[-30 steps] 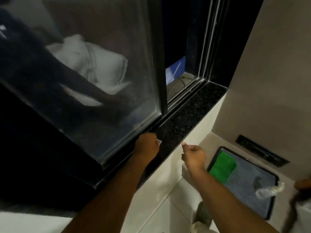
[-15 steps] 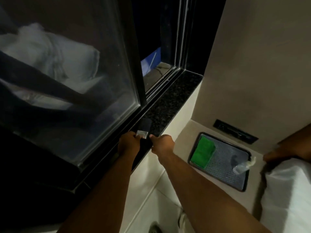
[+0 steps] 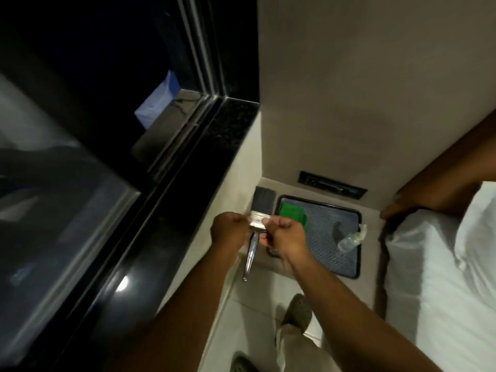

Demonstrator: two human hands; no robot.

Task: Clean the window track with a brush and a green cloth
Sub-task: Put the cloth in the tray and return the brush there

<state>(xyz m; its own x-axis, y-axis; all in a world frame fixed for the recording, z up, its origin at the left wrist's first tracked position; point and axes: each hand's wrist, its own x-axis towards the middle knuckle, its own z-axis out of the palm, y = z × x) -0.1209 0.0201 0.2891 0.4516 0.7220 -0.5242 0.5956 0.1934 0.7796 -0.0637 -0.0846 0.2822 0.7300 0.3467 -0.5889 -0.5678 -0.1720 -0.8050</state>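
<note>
A flat paintbrush [image 3: 257,220] with dark bristles, a silver ferrule and a shiny handle hangs in front of me. My left hand [image 3: 228,232] and my right hand [image 3: 285,237] both pinch its ferrule, one on each side, bristles pointing away and the handle hanging down. The hands are off the black stone sill [image 3: 214,146], to its right. The window track [image 3: 185,132] runs beside the sill under the sliding glass pane [image 3: 53,205]. A folded green cloth [image 3: 291,212] lies in the near-left corner of a dark tray [image 3: 349,267].
A small clear spray bottle [image 3: 350,238] lies on the tray. White bedding [image 3: 442,277] fills the right side, with another person's arm [image 3: 442,181] resting above it. A dark wall socket strip [image 3: 332,185] sits behind the tray. My shoes [image 3: 296,310] stand on the tiled floor.
My hands came off the sill and moved right and down toward the tray, carrying the brush. The right hand joined the left on the ferrule. My view swung down and right.
</note>
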